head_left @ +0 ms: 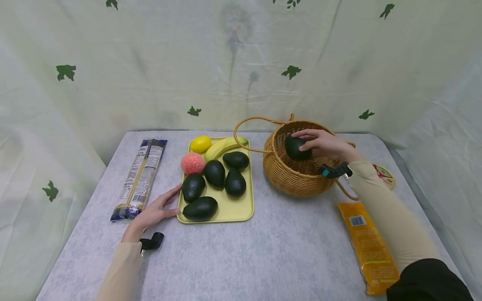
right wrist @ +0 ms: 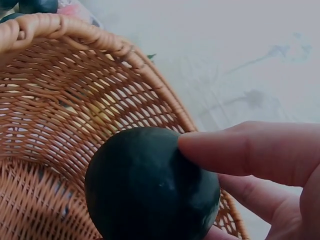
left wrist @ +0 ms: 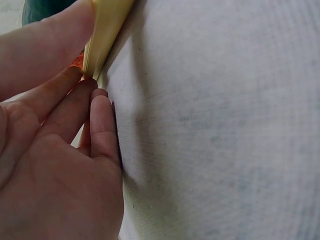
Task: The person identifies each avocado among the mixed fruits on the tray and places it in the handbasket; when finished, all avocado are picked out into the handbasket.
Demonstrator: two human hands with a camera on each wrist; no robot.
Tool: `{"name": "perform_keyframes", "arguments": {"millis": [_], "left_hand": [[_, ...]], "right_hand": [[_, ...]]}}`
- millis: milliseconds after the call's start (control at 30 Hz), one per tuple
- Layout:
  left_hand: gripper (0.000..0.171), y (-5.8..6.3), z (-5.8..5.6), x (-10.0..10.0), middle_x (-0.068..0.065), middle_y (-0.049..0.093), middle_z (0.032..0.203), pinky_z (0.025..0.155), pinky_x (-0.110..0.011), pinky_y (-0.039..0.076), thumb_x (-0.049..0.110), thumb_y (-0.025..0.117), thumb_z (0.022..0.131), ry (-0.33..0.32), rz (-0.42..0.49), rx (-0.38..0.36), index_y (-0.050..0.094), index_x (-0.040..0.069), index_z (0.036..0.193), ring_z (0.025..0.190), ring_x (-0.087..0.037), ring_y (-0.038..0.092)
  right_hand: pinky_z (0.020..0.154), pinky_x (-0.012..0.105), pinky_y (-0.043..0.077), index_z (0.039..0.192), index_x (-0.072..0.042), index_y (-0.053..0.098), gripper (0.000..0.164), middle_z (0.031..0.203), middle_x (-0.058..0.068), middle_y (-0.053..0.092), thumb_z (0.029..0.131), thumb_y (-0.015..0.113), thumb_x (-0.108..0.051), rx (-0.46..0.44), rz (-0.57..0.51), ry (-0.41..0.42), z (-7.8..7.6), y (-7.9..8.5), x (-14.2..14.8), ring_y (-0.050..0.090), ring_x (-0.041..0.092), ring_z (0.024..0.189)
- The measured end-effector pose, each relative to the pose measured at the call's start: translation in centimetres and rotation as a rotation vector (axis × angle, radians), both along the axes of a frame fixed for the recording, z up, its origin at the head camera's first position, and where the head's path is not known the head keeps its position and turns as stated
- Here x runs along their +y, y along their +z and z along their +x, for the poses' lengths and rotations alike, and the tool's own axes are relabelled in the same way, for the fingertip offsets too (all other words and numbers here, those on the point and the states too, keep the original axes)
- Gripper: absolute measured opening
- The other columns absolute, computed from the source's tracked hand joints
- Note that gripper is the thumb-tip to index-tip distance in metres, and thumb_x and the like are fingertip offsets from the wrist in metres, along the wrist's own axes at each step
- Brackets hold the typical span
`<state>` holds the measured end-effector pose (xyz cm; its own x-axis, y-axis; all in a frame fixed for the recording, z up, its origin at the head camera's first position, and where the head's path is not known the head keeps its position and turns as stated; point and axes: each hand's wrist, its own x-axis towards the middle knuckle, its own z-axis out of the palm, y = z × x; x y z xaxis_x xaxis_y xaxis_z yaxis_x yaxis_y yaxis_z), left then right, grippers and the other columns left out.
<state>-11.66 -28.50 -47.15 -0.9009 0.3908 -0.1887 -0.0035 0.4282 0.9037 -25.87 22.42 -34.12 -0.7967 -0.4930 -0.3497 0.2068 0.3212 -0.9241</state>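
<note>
- Clearly, the avocado [head_left: 293,150] sits at the mouth of the wicker basket [head_left: 290,179], over its hollow; my feeds don't tell me whether its underside touches the weave.
- My right hand [head_left: 324,144] has it pinched, the fingers [right wrist: 240,150] pressed to one side of the skin and much of the other side uncovered.
- I'd judge it firm and fairly light, an easy load for one hand, though I can't tell real fruit from imitation here.
- The skin looks smooth with a faint sheen, so a fingertip hold might slip; I'd spread the fingers round the widest part, thumb opposing.
- Should it be ripe, hard squeezing could bruise it; moderate, even pressure seems enough.
- My left hand [head_left: 156,213] grasps nothing: its fingers [left wrist: 102,117] are extended, touching the edge of the yellow tray [head_left: 235,209] on the bench [head_left: 286,251].
- Five more avocados [head_left: 201,208] lie on that tray; their tapered ends look poor to grip, so I'd favour the fat ends.
</note>
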Motion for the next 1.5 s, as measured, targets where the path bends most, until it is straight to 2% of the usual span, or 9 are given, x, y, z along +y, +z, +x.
{"name": "perform_keyframes", "arguments": {"millis": [167, 300, 400, 567, 667, 867, 1100, 1300, 1500], "left_hand": [[0.079, 0.0, 0.1, 0.0, -0.024, 0.013, 0.156, 0.111, -0.055, 0.014, 0.008, 0.066, 0.089, -0.008, -0.001, 0.009, 0.018, 0.001, 0.152, 0.140, -0.045, 0.013], [0.079, -0.1, 0.1, 0.0, -0.024, 0.012, 0.156, 0.111, -0.055, 0.013, 0.008, 0.065, 0.089, -0.002, -0.001, 0.002, 0.018, 0.002, 0.152, 0.140, -0.044, 0.013], [0.079, -0.1, 0.2, 0.0, -0.024, 0.012, 0.156, 0.111, -0.055, 0.014, 0.008, 0.066, 0.089, 0.004, 0.000, -0.008, 0.018, 0.002, 0.152, 0.140, -0.044, 0.013], [0.080, 0.0, 0.2, 0.0, -0.024, 0.013, 0.155, 0.112, -0.055, 0.014, 0.007, 0.066, 0.089, 0.015, 0.001, -0.020, 0.018, 0.002, 0.152, 0.139, -0.045, 0.013], [0.080, 0.0, 0.3, 0.0, -0.024, 0.012, 0.156, 0.112, -0.056, 0.013, 0.007, 0.066, 0.089, 0.017, 0.007, -0.025, 0.018, 0.002, 0.152, 0.139, -0.045, 0.013], [0.079, -0.1, 0.2, 0.0, -0.022, 0.012, 0.156, 0.111, -0.055, 0.013, 0.009, 0.065, 0.090, 0.004, 0.001, -0.013, 0.018, 0.003, 0.153, 0.140, -0.043, 0.012], [0.080, -0.3, 0.1, -0.1, -0.020, 0.013, 0.157, 0.111, -0.053, 0.015, 0.012, 0.066, 0.090, 0.008, -0.029, -0.012, 0.018, 0.006, 0.153, 0.141, -0.041, 0.014], [0.080, -0.3, 0.0, -0.2, -0.020, 0.013, 0.157, 0.111, -0.054, 0.015, 0.012, 0.066, 0.090, 0.005, -0.028, -0.010, 0.018, 0.005, 0.153, 0.140, -0.042, 0.014], [0.079, -0.3, -0.1, -0.2, -0.018, 0.012, 0.157, 0.111, -0.050, 0.015, 0.013, 0.065, 0.090, -0.005, -0.022, -0.003, 0.018, 0.006, 0.153, 0.142, -0.039, 0.012]], "right_hand": [[0.091, 0.049, 0.048, 0.145, 0.000, 0.037, 0.056, 0.151, 0.022, 0.022, 0.093, 0.058, -0.003, 0.008, 0.039, 0.048, -0.2, -0.5, -0.8, 0.042, 0.035, 0.119], [0.089, 0.049, 0.049, 0.144, 0.000, 0.038, 0.056, 0.149, 0.022, 0.025, 0.092, 0.058, -0.001, 0.002, 0.051, 0.055, -0.2, -1.0, -1.4, 0.046, 0.034, 0.115], [0.089, 0.050, 0.049, 0.145, 0.001, 0.037, 0.054, 0.147, 0.025, 0.027, 0.094, 0.054, 0.000, 0.003, 0.055, 0.055, -0.1, -1.1, -1.7, 0.043, 0.036, 0.119], [0.099, 0.058, 0.039, 0.145, 0.001, 0.036, 0.050, 0.148, 0.026, 0.029, 0.098, 0.050, -0.003, 0.016, 0.054, 0.038, 0.3, -0.8, -1.9, 0.034, 0.038, 0.130], [0.103, 0.060, 0.034, 0.145, 0.001, 0.036, 0.049, 0.147, 0.026, 0.030, 0.098, 0.051, -0.006, 0.025, 0.037, 0.027, 0.5, -0.7, -1.6, 0.035, 0.038, 0.130], [0.103, 0.052, 0.038, 0.145, 0.002, 0.034, 0.048, 0.148, 0.024, 0.031, 0.101, 0.048, -0.012, 0.045, -0.047, 0.019, 0.9, -0.4, -1.0, 0.044, 0.032, 0.126], [0.099, 0.037, 0.046, 0.144, 0.001, 0.035, 0.047, 0.145, 0.022, 0.037, 0.101, 0.048, -0.011, 0.040, -0.243, 0.042, 1.7, 0.7, -1.3, 0.052, 0.024, 0.122], [0.100, 0.043, 0.044, 0.143, 0.002, 0.036, 0.047, 0.144, 0.025, 0.035, 0.099, 0.049, -0.008, 0.057, -0.326, 0.116, 3.3, 1.6, -4.0, 0.046, 0.034, 0.126], [0.100, 0.048, 0.043, 0.142, 0.000, 0.040, 0.048, 0.140, 0.018, 0.044, 0.097, 0.054, -0.007, 0.069, -0.307, 0.178, 4.8, 1.2, -7.9, 0.048, 0.033, 0.124]]}}
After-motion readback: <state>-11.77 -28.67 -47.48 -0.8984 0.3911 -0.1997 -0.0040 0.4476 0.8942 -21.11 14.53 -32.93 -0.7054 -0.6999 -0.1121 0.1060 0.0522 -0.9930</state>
